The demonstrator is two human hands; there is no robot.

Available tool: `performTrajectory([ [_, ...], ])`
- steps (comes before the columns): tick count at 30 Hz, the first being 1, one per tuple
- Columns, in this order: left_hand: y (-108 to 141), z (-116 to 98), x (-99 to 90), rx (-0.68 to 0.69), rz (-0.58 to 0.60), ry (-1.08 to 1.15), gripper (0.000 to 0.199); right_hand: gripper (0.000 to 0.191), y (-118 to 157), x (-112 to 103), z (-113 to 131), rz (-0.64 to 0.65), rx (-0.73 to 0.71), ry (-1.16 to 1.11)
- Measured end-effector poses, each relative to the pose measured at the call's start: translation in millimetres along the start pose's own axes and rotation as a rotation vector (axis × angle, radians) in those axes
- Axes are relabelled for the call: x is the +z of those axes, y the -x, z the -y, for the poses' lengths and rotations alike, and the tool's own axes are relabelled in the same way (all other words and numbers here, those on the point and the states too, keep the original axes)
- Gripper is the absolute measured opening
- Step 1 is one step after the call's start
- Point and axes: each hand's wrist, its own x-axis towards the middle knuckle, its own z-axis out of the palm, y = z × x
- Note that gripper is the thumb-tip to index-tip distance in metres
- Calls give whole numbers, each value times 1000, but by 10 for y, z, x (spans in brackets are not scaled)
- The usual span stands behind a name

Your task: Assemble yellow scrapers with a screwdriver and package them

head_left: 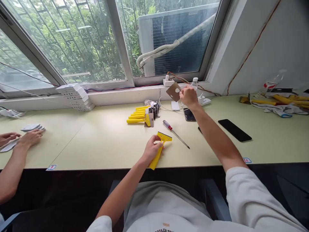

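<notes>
My left hand point(152, 149) is closed around the handle of a yellow scraper point(164, 137), its wide head tilted up and away from me near the table's front edge. Raised over the back of the table, my right hand point(189, 96) pinches a brown cardboard piece point(172, 92) with a round light spot or hole in it. A screwdriver point(175, 133) with a red and clear handle lies just right of the scraper. Further back, several yellow-handled scrapers point(138, 116) lie in a row, the nearest head partly covered by brown card.
A black phone point(234, 130) lies right of my forearm; another phone point(189, 114) is partly hidden behind it. A bottle point(194, 83) and power strip point(204, 101) stand near the window. White boxes point(76, 96) are stacked left. Another person's hands point(31, 137) handle flat white pieces.
</notes>
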Motion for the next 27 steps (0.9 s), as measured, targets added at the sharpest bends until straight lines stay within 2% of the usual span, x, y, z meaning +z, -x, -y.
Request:
performTrajectory([
  [2,-12,-31,-9,-11,-4,29,44,45,404,-216,120,-85,0,-172],
  [5,-7,-95,-14,30,-15,118,42,37,1079,-435,322,-121,68,-378],
  [8,37,-194,-21,156,-88,247,42,18,1662,-462,493,-164,158,-642],
  [11,96,-324,-55,273,-169,311,42,19,2021,-364,636,-85,241,-975],
  [14,137,-464,-117,392,-215,358,39,25,2177,-274,780,-26,169,-1087],
  [19,188,-645,-209,707,-281,467,43,19,2306,-217,1007,111,-18,-1053],
  [21,223,-678,-224,787,-271,459,45,17,2353,-211,1079,165,-76,-1062],
  [24,269,-683,-228,803,-226,406,52,15,2396,-229,1169,148,-93,-1123],
  [27,269,-658,-234,764,-153,370,57,12,2405,-267,1235,100,-30,-1184],
])
